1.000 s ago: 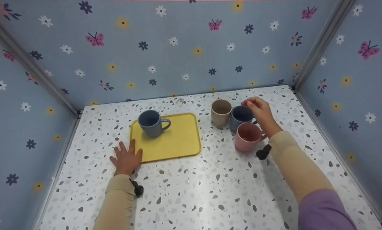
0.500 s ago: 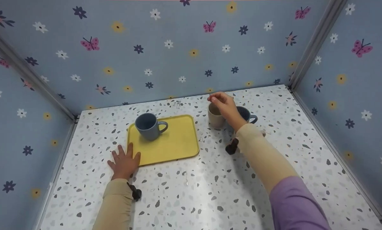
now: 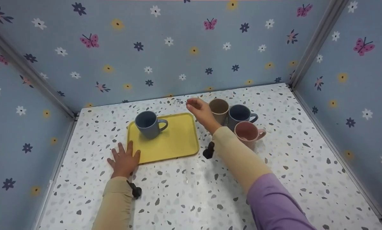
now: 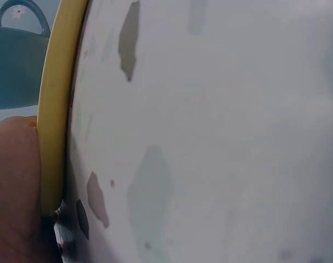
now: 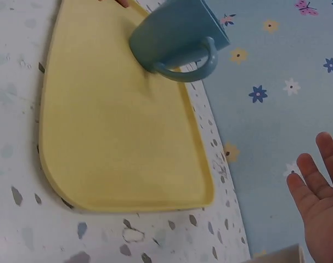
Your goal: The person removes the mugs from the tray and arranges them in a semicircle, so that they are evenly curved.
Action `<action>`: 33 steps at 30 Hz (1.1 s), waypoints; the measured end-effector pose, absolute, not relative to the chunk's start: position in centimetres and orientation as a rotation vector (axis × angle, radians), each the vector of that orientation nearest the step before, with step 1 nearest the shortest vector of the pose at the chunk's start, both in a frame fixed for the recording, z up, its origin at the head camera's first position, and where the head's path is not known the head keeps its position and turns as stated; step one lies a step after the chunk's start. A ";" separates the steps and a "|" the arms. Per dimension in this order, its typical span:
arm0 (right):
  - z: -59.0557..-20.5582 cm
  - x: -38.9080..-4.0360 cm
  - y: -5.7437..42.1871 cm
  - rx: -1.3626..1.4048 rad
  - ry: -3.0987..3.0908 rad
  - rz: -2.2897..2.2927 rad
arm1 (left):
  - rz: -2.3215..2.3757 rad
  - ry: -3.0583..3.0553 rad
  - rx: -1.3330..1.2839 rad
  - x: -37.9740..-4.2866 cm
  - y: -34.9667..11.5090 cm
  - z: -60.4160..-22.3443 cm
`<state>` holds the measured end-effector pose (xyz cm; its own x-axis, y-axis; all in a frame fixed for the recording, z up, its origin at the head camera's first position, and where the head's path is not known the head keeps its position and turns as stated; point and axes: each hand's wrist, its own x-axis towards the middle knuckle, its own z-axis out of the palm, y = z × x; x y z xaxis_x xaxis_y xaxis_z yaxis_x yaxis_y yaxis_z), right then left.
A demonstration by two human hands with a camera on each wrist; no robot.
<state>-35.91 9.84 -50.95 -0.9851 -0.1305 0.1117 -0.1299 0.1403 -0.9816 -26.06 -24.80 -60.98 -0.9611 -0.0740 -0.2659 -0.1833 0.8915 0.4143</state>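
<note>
On the left part of a yellow tray stands a blue mug, its handle toward the right. My left hand rests with spread fingers at the tray's front left corner; the left wrist view shows only part of that hand against the tray edge. My right hand is raised between the tray and a beige cup, holding nothing, its fingers loosely bent. In the right wrist view the right hand's fingers appear apart from the tray and the mug.
Right of the beige cup stand a second blue mug and a pink mug, close together with handles to the right. The speckled white table is bordered by flowered blue panels at the back and sides.
My right hand has moved left, from above the second blue mug, past the beige cup, to near the tray's right side. The left hand, tray and mugs stay in place.
</note>
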 end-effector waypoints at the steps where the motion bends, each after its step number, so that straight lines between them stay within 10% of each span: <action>1: -51.2 -35.9 9.4 -0.262 2.365 -2.032 | 0.656 2.817 -0.195 -26.1 -24.7 -61.0; 33: -55.8 -35.2 0.8 -0.372 2.281 -1.794 | 0.655 2.837 -0.228 -26.0 -24.5 -60.5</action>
